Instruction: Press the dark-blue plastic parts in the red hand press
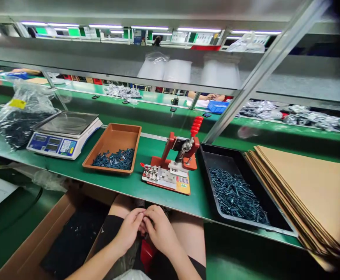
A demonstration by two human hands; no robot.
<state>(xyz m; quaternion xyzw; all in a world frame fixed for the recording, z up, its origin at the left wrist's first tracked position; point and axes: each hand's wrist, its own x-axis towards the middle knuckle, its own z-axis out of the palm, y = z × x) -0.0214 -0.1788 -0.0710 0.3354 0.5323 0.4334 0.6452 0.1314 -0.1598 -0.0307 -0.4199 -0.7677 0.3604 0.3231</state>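
My left hand [131, 227] and my right hand [159, 227] meet over my lap, below the bench's front edge. Their fingers are curled and pressed together at the tips; whatever lies between them, if anything, is hidden. Straight ahead on the green bench [99, 184] stands a small toggle press [184, 149] with a red handle and a metal fixture on its base. Left of it, a brown tray [114, 136] contains small dark blue parts [114, 159]. To the right, a black tray [225, 157] holds a heap of thin dark parts [236, 194].
A digital scale [64, 134] and a plastic bag of dark parts [20, 116] occupy the left side. Cardboard sheets [310, 182] are stacked at the right, overhanging the edge. An open carton [41, 249] sits below left. A slanted metal post [263, 74] rises behind the press. Another person's hands [213, 97] show across.
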